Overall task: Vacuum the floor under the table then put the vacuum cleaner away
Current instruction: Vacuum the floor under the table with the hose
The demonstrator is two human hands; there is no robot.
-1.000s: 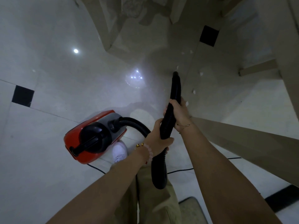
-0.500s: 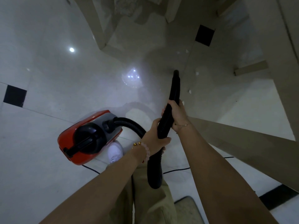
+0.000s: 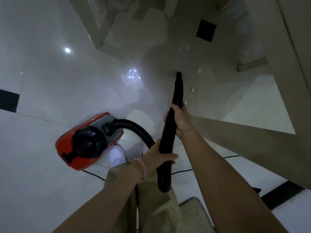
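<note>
A red and grey canister vacuum cleaner with a black handle sits on the pale tiled floor at lower left. Its black ribbed hose loops up to a black nozzle tube whose tip points at the floor beneath the table. My right hand grips the tube near its middle. My left hand holds the ribbed hose lower down, where it bends. Small white scraps lie on the floor just right of the nozzle tip.
A beige table edge runs diagonally on the right, with table legs farther back. A black power cord trails across the floor. My white shoe stands beside the vacuum. Black inset tiles dot the floor, and a mat lies below.
The view has shifted slightly, so the vacuum and floor appear a little further left. Both hands keep the same grip on the hose, and the nozzle tip stays near the scraps.
</note>
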